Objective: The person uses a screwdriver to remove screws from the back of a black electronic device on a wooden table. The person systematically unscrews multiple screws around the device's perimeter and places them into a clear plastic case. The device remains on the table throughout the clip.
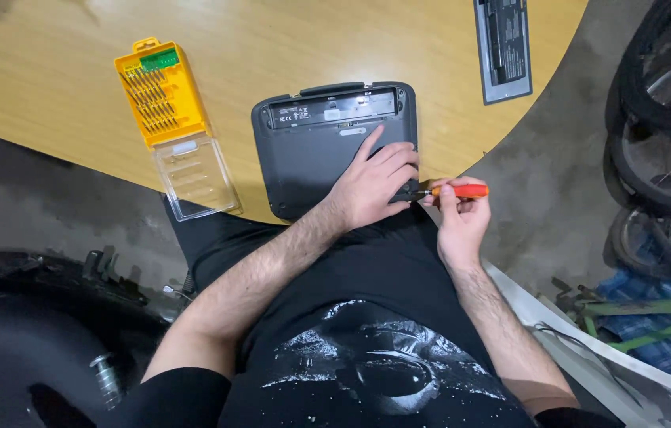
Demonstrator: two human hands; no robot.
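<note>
Orange plastic marks the handle of a small screwdriver (453,191), which is pinched in the closed grip of the right hand (461,218), thumb and fingers wrapped round it. The tool is held level, its dark shaft pointed left toward the near right corner of a dark grey laptop (313,150), just under the fingers of the other hand. The left hand (371,186) is laid flat and open on the laptop's underside, fingers spread, nothing being clasped. The laptop is set bottom-up at the near edge of a wooden tabletop (272,47), with its empty battery bay (334,107) turned to the far side. Left of it, a yellow bit case (160,93) is lain open, rows of bits being shown, and its clear lid (195,176) is folded out toward the edge. Well apart, at the far right of the tabletop, a long grey battery pack (503,47) is placed.
</note>
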